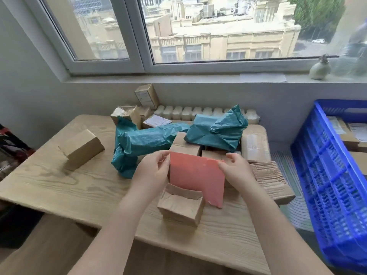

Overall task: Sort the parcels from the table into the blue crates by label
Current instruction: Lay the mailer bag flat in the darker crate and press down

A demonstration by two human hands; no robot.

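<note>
Both hands, left hand [154, 171] and right hand [236, 170], pinch the pink envelope [196, 175] by its top corners; it looks thin, light and bendy.

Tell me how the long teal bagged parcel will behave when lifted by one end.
The long teal parcel looks wrapped in loose, crinkled plastic, so it probably sags or bends rather than staying stiff. The glossy film may slip in the grip. Its end drapes onto the table, so it likely drags.

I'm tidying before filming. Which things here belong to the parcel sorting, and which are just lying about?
Job: pink parcel held by both hands, left hand, right hand; teal bags; brown boxes; blue crate.
Lying about: vase, paper on the windowsill.
</note>
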